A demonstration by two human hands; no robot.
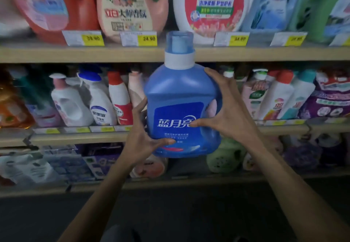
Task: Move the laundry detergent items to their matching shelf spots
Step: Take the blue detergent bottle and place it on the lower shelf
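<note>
**Blue bottle held up in front of the shelves**

Head view: the person holds a blue bottle upright in the air, in front of the middle shelf, with its cap reaching up over the edge of the top shelf. The left hand clasps the lower left side, its thumb across the label. The right hand is spread wide on the right side, fingers curled over the shoulder and thumb on the label. Both hands are closed on the bottle; I think two hands are used because it is big and probably heavy.

Behind it, the middle shelf is full of smaller bottles, such as a white bottle and a red-capped one, so no free spot shows there. On the top shelf stand large jugs: a pink jug and a white jug, with a dark gap between them just above the cap. Price tags line the edge. Which spot matches, I cannot tell.
</note>
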